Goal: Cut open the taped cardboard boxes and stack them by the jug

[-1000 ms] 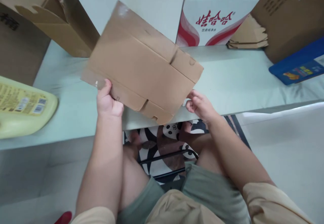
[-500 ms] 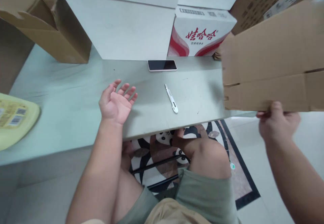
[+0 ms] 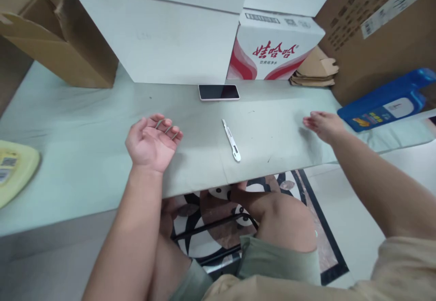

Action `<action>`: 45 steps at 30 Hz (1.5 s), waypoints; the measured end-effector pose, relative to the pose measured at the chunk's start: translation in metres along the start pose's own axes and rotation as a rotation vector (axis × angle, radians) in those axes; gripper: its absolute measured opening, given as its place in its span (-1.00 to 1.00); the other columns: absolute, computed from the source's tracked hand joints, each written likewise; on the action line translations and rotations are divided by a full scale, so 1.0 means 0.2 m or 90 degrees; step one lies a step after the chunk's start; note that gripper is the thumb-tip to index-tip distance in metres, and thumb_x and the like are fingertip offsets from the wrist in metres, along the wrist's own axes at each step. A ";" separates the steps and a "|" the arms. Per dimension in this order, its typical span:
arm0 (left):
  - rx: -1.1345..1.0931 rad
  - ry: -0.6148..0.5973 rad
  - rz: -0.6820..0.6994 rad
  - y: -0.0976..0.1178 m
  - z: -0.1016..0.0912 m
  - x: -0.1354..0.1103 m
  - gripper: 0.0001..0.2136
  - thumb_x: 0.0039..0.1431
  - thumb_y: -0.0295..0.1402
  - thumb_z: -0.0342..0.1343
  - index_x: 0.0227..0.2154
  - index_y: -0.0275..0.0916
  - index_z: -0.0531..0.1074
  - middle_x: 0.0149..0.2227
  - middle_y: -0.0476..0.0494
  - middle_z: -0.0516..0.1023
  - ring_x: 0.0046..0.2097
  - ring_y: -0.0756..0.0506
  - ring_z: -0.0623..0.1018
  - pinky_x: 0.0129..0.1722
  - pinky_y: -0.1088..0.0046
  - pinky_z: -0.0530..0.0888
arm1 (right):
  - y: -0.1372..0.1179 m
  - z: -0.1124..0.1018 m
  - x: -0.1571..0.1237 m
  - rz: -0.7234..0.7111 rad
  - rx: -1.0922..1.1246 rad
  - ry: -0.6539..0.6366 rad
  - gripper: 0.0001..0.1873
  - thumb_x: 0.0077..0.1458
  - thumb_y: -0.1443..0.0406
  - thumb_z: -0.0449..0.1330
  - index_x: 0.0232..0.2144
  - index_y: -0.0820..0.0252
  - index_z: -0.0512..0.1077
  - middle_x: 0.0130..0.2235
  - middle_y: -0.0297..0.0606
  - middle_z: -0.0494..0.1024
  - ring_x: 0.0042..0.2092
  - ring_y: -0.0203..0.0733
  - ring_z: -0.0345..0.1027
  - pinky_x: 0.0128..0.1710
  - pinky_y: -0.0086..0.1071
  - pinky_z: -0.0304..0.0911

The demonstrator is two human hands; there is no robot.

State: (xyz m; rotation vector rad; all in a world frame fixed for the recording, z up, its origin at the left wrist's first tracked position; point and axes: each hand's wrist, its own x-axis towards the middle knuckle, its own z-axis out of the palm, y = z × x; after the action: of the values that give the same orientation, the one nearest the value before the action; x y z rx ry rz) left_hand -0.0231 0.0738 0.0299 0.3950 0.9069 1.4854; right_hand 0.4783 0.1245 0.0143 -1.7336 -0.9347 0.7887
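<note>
My left hand (image 3: 151, 142) rests palm up on the pale table (image 3: 85, 133), fingers loosely curled and holding nothing. My right hand (image 3: 323, 125) hovers low over the table's right part, fingers stretched out and nothing in it. Between the hands lies a white utility knife (image 3: 231, 140), pointing away from me. A phone (image 3: 219, 92) lies screen up behind it, near the white box. A stack of flattened cardboard (image 3: 315, 71) sits at the back right, beyond my right hand.
A large white box (image 3: 163, 33) and a red-and-white carton (image 3: 272, 46) stand at the back. Brown cartons stand at the back left (image 3: 57, 33) and right (image 3: 378, 28). A blue package (image 3: 388, 103) leans at the right. A yellow object (image 3: 13, 169) lies at the left edge.
The flattened cardboard box left both hands: my right hand carried it off to the right and is back without it. My left hand let go and now lies palm up.
</note>
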 end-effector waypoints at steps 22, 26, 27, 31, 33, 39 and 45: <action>-0.174 -0.059 0.035 0.24 -0.27 -0.22 -0.85 0.07 -0.25 0.08 -0.45 -0.21 0.44 -0.48 -0.06 0.37 -0.46 0.00 0.39 -0.37 0.44 0.40 | -0.96 2.22 -0.99 -0.639 -0.252 -0.493 -0.68 0.00 0.54 0.25 -0.19 0.19 0.55 0.15 -0.17 0.51 0.22 -0.06 0.45 0.21 -0.20 0.40; -0.173 -0.122 0.010 0.24 -0.29 -0.24 -0.83 0.07 -0.22 0.10 -0.41 -0.20 0.47 -0.44 -0.08 0.43 -0.42 -0.02 0.43 -0.33 0.40 0.39 | -1.15 2.60 -1.01 -0.630 -0.233 -0.407 -0.61 0.08 0.48 0.13 -0.02 0.29 0.49 0.38 -0.23 0.18 0.42 0.10 0.17 0.30 0.02 0.16; -0.160 -0.158 -0.001 0.23 -0.30 -0.24 -0.82 0.06 -0.20 0.12 -0.41 -0.20 0.47 -0.43 -0.09 0.45 -0.41 -0.02 0.44 -0.31 0.39 0.39 | -1.17 2.67 -0.99 -0.606 -0.240 -0.396 -0.63 0.07 0.49 0.12 -0.06 0.30 0.49 0.36 -0.23 0.19 0.42 0.13 0.16 0.32 0.07 0.11; -0.114 -0.228 0.008 0.23 -0.32 -0.24 -0.79 0.06 -0.16 0.18 -0.37 -0.19 0.49 -0.40 -0.09 0.48 -0.37 -0.03 0.47 -0.28 0.38 0.39 | -1.13 2.80 -0.85 -0.564 -0.172 -0.421 -0.78 -0.06 0.57 0.22 -0.42 0.18 0.45 -0.09 -0.39 0.52 0.23 0.03 0.44 0.35 0.07 0.22; -0.075 -0.192 0.055 0.24 -0.34 -0.24 -0.82 0.09 -0.18 0.17 -0.40 -0.20 0.48 -0.41 -0.09 0.46 -0.37 -0.03 0.46 -0.27 0.37 0.39 | -1.08 2.73 -0.84 -0.583 -0.066 -0.444 -0.79 -0.04 0.52 0.26 -0.47 0.11 0.45 -0.26 -0.45 0.51 0.07 -0.07 0.54 0.24 -0.02 0.42; 0.041 0.126 0.434 0.32 -0.43 -0.31 -0.77 0.24 -0.36 0.08 -0.54 -0.18 0.29 -0.48 -0.04 0.26 -0.33 -0.05 0.38 -0.17 0.40 0.40 | -0.86 1.90 -1.14 -0.588 -0.070 -0.297 -0.89 0.21 0.19 0.22 -0.38 0.00 0.43 -0.38 -0.38 0.48 -0.43 -0.30 0.33 -0.20 -0.24 0.50; 0.128 0.197 0.432 0.29 -0.39 -0.30 -0.75 0.30 -0.04 0.12 -0.16 -0.10 0.44 0.00 -0.09 0.50 0.23 -0.20 0.44 0.18 0.33 0.40 | -0.56 1.15 -1.28 -0.586 0.087 -0.076 -0.70 0.15 0.01 0.27 -0.40 -0.02 0.28 -0.43 -0.34 0.35 -0.38 -0.12 0.40 -0.31 -0.14 0.35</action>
State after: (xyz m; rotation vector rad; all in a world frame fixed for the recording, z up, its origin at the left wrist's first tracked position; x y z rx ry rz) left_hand -0.1101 -0.0011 0.0397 0.6788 1.2469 2.1216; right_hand 0.1328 0.0306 0.0698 -0.9603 -1.5410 0.3221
